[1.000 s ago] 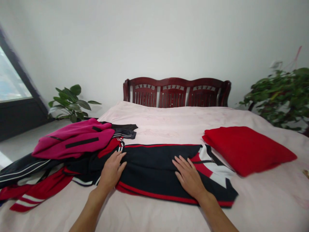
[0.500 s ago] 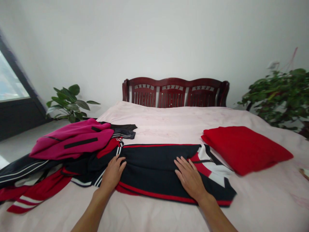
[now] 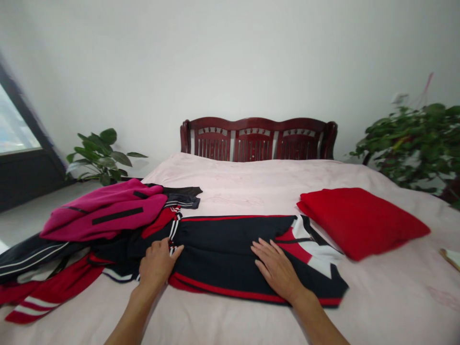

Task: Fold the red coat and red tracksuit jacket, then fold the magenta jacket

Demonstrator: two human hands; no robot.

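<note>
A navy jacket with red edging and red and white panels lies flat on the bed, folded lengthwise. My left hand is at its left end, by the white-striped band. Those fingers are curled down on the cloth, with the thumb stretched to the right; the fingertips are partly hidden. Toward the panelled end, my right hand rests flat on the jacket, its fingers extended and holding nothing. A heap of clothes touches the jacket's left side, with a magenta garment on top and a red sleeve below.
A folded red garment lies to the right on the pink bedsheet. Beyond stands a dark wooden headboard against the wall. Leafy plants flank the bed, and a pale object shows at the right edge.
My left hand has shifted slightly left and its fingers have curled at the striped band. My right hand stays flat on the jacket. The whole view has moved slightly.
</note>
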